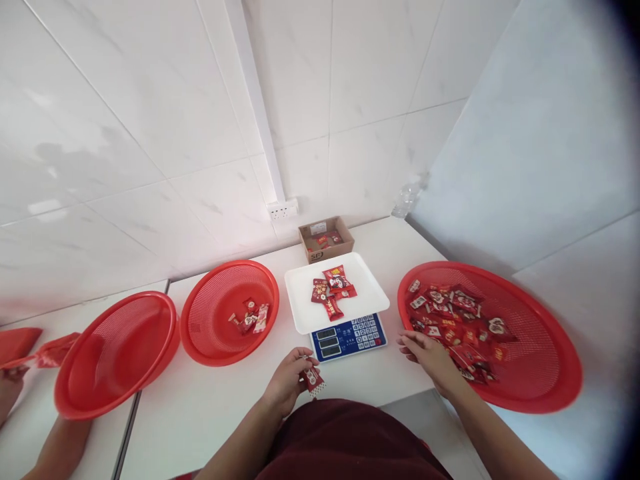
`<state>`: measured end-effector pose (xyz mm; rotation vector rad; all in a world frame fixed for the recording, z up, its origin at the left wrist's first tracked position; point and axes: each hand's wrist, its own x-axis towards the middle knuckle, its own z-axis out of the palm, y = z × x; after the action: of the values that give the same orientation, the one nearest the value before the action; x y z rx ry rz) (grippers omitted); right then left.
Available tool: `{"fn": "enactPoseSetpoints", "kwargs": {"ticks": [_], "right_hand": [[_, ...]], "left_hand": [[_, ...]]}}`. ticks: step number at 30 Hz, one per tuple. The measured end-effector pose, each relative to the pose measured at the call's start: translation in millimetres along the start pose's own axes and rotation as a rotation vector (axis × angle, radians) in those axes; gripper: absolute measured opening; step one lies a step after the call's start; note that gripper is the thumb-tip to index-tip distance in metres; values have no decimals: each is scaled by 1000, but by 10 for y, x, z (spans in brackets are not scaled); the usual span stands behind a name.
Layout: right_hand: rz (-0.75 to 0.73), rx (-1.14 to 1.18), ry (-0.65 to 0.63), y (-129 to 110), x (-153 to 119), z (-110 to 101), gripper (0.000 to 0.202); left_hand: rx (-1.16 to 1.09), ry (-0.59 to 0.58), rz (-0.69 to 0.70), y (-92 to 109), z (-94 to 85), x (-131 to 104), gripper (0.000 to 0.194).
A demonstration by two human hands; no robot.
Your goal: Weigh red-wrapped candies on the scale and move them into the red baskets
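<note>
My left hand (294, 380) is closed on a small red candy packet (313, 380) in front of the scale (349, 339). My right hand (427, 357) is at the near left rim of the large red basket (545, 347), its fingers bent close together; whether anything small is between them cannot be made out. Many red wrapped candies (467, 333) lie in that basket. On the scale's white tray (300, 300) rest several red packets (339, 281).
A cardboard box (327, 253) with red packets stands behind the tray. Left of the scale is a red basket (210, 320) holding several candies, then another red basket (120, 353). At far left, a person's hand (11, 387) holds a red bag (57, 350).
</note>
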<state>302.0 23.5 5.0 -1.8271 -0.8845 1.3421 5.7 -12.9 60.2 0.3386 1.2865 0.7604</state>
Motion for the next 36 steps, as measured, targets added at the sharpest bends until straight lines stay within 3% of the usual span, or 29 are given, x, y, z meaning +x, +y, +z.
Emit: {"fn": "enactPoseSetpoints", "kwargs": {"ticks": [10,15,21,26,30,36], "right_hand": [[-49,-139,-105,-28,-44,181,32],[-220,-327,-137,-29,151,322,31],[-508,-706,-91,-367,394,661,35],[-582,-1048,-85,-611,513,869,39],[-583,-1124,-72,-644,580,914,37],[-558,-1140,-67,-579,576,818,29]], "left_hand": [[22,-63,5,16,56,-11,33],[24,-46,-15,-1,19,-7,36],[14,-30,-3,-12,-3,15,37],[3,-14,14,-12,-30,7,37],[-10,2,14,-9,-54,8,38],[-14,10,10,-30,-58,34,40]]}}
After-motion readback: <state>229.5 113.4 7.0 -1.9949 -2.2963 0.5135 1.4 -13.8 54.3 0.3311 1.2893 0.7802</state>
